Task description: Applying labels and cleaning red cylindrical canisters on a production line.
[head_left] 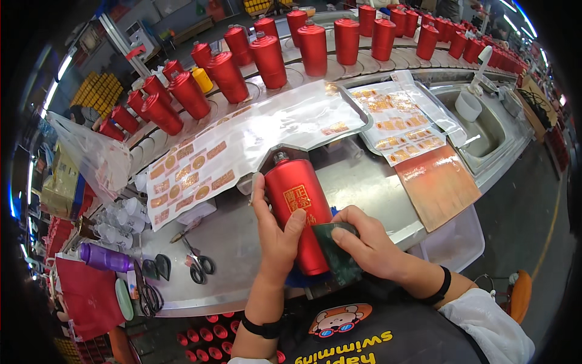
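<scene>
A glossy red bottle (296,176) with a gold printed emblem leans slightly, its neck pointing away from me, above the near edge of the metal worktop. My left hand (276,233) is wrapped around its left side, thumb across the front near the emblem. In my right hand (371,244) is a flat dark green scraper (335,250), pinched between thumb and fingers. The scraper lies against the bottle's lower right side and covers part of it. Beyond the bottle spreads a white sheet of gold decals (200,167).
Several red bottles (268,59) line the curved conveyor (330,68) behind. Scissors (197,264), a purple bottle (106,257) and clear cups (124,212) sit left. Rightward are another decal sheet (394,118), an orange-brown board (436,185), a sink (485,130) and a plastic bin (464,239).
</scene>
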